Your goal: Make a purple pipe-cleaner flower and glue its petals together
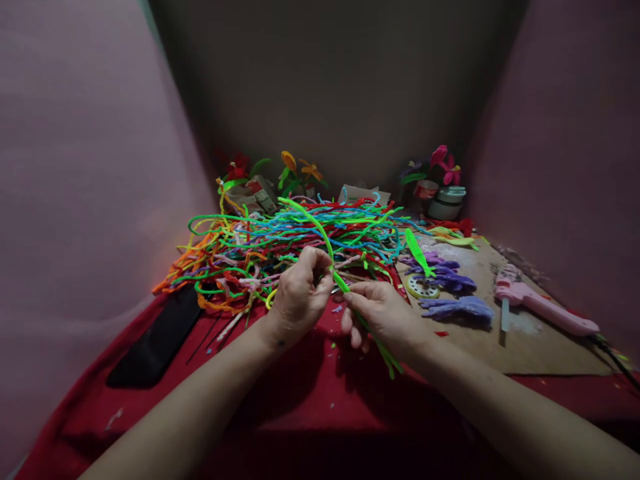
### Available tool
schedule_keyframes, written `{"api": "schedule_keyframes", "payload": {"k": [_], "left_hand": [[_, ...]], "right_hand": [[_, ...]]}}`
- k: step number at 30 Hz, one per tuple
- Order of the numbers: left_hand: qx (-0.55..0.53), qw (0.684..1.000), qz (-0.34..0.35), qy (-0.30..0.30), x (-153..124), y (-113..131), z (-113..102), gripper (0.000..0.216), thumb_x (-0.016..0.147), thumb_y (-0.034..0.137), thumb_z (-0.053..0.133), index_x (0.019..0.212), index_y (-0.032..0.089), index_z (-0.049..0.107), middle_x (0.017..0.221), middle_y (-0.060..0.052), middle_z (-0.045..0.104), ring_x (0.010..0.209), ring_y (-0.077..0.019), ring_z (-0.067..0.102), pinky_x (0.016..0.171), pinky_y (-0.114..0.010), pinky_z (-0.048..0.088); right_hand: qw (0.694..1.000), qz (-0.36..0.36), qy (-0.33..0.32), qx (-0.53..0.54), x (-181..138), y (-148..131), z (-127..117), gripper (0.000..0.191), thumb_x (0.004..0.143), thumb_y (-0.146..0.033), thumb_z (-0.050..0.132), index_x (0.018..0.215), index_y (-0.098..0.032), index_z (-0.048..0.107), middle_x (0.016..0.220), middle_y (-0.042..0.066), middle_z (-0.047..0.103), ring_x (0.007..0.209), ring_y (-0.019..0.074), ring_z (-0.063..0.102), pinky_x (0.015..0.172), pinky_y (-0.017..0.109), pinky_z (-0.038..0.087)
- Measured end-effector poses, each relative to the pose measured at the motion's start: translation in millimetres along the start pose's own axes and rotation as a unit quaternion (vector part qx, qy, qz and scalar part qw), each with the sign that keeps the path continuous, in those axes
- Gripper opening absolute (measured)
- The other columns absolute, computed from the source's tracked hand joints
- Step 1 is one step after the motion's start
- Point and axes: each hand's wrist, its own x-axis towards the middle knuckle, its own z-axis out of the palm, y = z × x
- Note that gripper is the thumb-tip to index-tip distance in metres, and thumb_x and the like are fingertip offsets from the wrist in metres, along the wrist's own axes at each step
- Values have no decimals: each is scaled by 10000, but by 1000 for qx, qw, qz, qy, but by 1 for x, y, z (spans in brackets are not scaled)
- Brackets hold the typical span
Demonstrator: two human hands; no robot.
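My left hand [300, 297] and my right hand [380, 313] meet over the red cloth [300, 400], both pinched on one green pipe cleaner [320, 230]. It arcs up and back over the pile from my left fingers and its other end trails down past my right palm. Just behind the hands lies a big tangled pile of pipe cleaners [280, 243] in many colours.
A black flat case [160, 340] lies at the left. On a wooden board [530, 333] at the right are purple pipe-cleaner pieces [453, 293], a tape roll [423, 288] and a pink glue gun [540, 307]. Finished pipe-cleaner flowers [445, 163] and a jar [447, 202] stand at the back.
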Motion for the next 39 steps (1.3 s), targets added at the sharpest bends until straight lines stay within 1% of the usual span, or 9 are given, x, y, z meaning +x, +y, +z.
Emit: {"api": "schedule_keyframes", "payload": {"k": [6, 12, 14, 16, 19, 22, 25, 31, 39], "left_hand": [[-26, 998, -2, 49, -3, 6, 6, 244, 755, 123, 499, 961, 209, 400, 775, 18, 511, 670, -102, 541, 627, -222, 426], [-132, 989, -66, -2, 5, -1, -4, 281, 750, 153, 521, 996, 192, 391, 733, 20, 529, 663, -107, 551, 608, -224, 430], [-182, 978, -99, -38, 9, -1, -10, 281, 740, 162, 537, 980, 189, 395, 707, 28, 543, 627, -103, 549, 574, -218, 428], [-230, 962, -126, -80, 12, 1, -15, 297, 720, 152, 555, 968, 186, 394, 678, 40, 546, 559, -87, 524, 521, -205, 414], [-281, 939, -140, -141, 12, 9, -19, 332, 697, 131, 573, 970, 182, 391, 646, 53, 540, 500, -72, 488, 472, -191, 390], [-294, 932, -121, -177, 7, 14, -18, 286, 711, 131, 561, 947, 186, 408, 610, 60, 520, 485, -68, 471, 466, -187, 380], [-299, 931, -109, -181, 3, 16, -16, 266, 727, 111, 534, 941, 201, 404, 592, 71, 499, 445, -55, 432, 431, -175, 350], [-309, 933, -100, -154, 1, 16, -14, 283, 729, 125, 543, 950, 212, 390, 622, 65, 493, 459, -66, 455, 432, -184, 371], [-207, 976, -63, -32, -7, 19, -2, 213, 716, 102, 534, 880, 196, 436, 691, 31, 505, 593, -86, 483, 536, -205, 395]], "right_hand": [[988, -84, 127, 30, -3, 15, 8, 192, 787, -310, 457, 651, -175, 449, 396, -88, 415, 250, 38, 294, 260, 156, 225], [989, 8, 45, -144, -30, 24, 3, 284, 860, -323, 345, 866, -136, 560, 425, -57, 474, 271, 63, 314, 291, 185, 234], [963, -41, 20, -267, -42, 17, -6, 312, 880, -328, 339, 920, -144, 588, 552, 1, 584, 385, 100, 465, 373, 213, 360], [893, -202, 89, -393, -48, 6, -16, 283, 883, -273, 380, 1060, -173, 577, 818, 62, 651, 696, 158, 587, 618, 278, 469], [709, -413, 190, -539, -41, -14, -22, 296, 868, -165, 419, 1126, -179, 563, 1038, 97, 620, 953, 214, 515, 828, 367, 423], [565, -488, 158, -647, -25, -27, -21, 290, 860, -136, 438, 1113, -185, 572, 1148, 75, 579, 1088, 238, 411, 927, 402, 349], [508, -501, 110, -692, -14, -33, -17, 259, 876, -168, 421, 1076, -165, 585, 973, 68, 626, 994, 231, 439, 912, 411, 325], [582, -409, 95, -696, -10, -38, -19, 197, 855, -164, 439, 797, -137, 626, 760, 85, 594, 776, 197, 466, 701, 340, 357], [808, -255, 181, -500, -22, -19, -2, 197, 815, -155, 455, 682, -144, 599, 613, 26, 582, 543, 108, 478, 543, 239, 333]]}}
